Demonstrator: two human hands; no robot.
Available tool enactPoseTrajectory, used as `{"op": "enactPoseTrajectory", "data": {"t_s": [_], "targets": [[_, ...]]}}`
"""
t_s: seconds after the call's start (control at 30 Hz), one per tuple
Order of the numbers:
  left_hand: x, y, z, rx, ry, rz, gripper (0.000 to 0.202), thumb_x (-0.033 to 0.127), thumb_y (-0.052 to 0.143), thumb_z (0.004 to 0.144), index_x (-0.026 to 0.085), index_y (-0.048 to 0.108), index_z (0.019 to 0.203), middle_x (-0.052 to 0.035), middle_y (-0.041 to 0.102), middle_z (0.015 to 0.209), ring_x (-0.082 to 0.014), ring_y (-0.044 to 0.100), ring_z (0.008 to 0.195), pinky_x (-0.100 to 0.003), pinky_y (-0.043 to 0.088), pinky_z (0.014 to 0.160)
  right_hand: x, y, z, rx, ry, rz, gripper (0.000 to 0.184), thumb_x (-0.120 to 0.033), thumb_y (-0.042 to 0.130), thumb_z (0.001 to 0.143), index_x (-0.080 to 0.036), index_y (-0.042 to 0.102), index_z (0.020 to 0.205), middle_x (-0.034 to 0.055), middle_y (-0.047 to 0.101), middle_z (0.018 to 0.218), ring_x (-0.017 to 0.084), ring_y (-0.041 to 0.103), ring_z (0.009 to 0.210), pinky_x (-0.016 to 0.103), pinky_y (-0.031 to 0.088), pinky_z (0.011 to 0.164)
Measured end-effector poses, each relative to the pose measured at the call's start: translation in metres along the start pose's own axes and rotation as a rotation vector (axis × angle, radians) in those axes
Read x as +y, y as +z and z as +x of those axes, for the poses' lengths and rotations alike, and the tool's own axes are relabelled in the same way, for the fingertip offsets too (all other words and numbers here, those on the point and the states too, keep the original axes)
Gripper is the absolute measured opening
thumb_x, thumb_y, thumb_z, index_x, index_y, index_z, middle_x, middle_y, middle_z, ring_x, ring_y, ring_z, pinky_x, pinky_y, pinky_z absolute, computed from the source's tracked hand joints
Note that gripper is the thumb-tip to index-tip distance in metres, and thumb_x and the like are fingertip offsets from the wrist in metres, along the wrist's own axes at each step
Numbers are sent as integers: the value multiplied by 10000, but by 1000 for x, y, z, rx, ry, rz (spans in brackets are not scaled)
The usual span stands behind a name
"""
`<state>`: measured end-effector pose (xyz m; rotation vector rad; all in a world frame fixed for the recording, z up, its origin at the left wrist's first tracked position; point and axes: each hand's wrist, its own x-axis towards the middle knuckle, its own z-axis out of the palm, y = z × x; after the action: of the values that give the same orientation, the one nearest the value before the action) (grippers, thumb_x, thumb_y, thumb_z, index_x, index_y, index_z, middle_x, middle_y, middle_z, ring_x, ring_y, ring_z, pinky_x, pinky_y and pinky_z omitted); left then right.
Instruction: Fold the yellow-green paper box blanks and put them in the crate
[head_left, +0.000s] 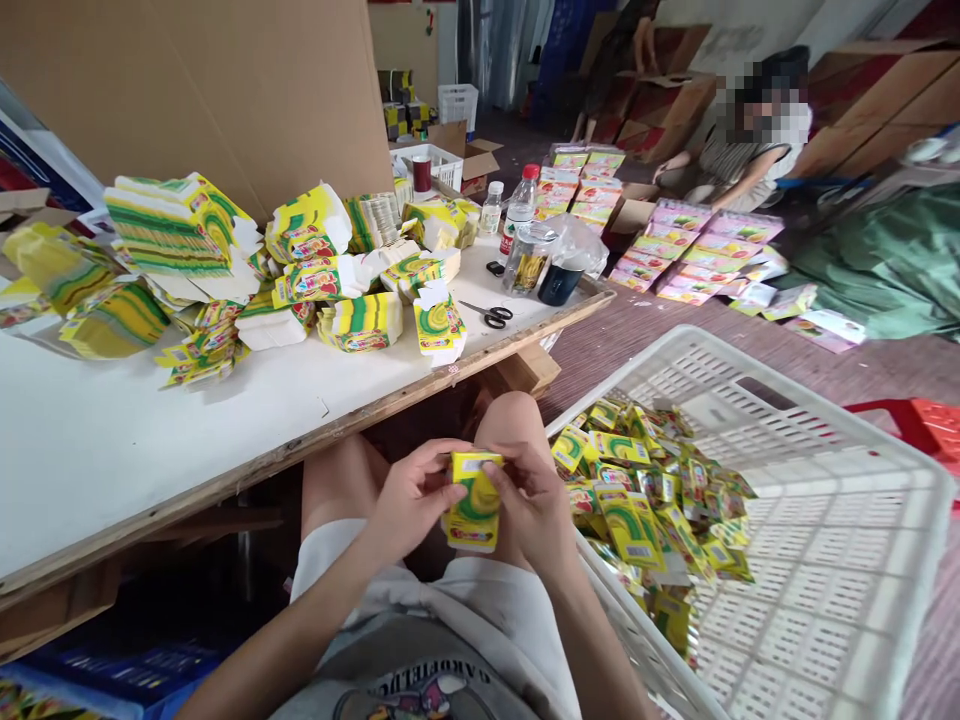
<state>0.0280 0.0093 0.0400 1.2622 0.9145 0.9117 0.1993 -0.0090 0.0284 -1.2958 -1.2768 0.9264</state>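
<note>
Above my lap, a small yellow and green cardboard box (475, 505) is held upright between both hands. My left hand (417, 492) pinches its left upper edge with thumb and fingers. On the other side, my right hand (531, 495) grips the top right, its thumb pressed on the front. Whether the top flap is closed cannot be made out. To the right stands a white plastic basket (825, 425) with many similar yellow packets (626, 525) heaped in its near left part. Stacks of flattened yellow boxes (184, 235) lie on the white table (187, 440) ahead.
Black scissors (491, 316), a red-capped bottle (517, 212), a clear jar (529, 258) and a dark cup (561, 283) are near the table's right end. Pink boxes (690, 250) are stacked on the floor. Another person (742, 165) sits behind them. A blue crate (127, 670) is below left.
</note>
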Motion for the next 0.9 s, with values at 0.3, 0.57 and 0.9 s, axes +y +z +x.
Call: {"op": "enactPoseTrajectory", "data": {"t_s": [0.3, 0.57, 0.9], "targets": [[34, -37, 132, 246, 550, 1003, 732, 175, 763, 781, 132, 476, 1453, -203, 432, 1554, -386, 312, 1479, -592, 226, 1215, -31, -65, -14, 594, -239, -586, 238, -407, 665, 876, -207, 713, 995, 142, 635, 1132, 314, 578, 1059, 412, 452, 766], [24, -67, 114, 366, 737, 1049, 381, 123, 438, 976, 174, 651, 1287, -112, 676, 1342, -262, 573, 1320, -477, 453, 1142, -11, -15, -9, 312, 94, 25, 287, -470, 613, 888, -205, 719, 866, 63, 735, 789, 187, 587, 625, 323, 479, 609], [-16, -8, -14, -8, 495, 337, 611, 264, 595, 955, 262, 378, 1526, -81, 313, 1634, -306, 268, 1507, -488, 267, 1241, -3, 20, -1, 244, 235, 593, 283, -398, 807, 748, -248, 613, 890, 24, 764, 812, 216, 717, 763, 343, 568, 725]]}}
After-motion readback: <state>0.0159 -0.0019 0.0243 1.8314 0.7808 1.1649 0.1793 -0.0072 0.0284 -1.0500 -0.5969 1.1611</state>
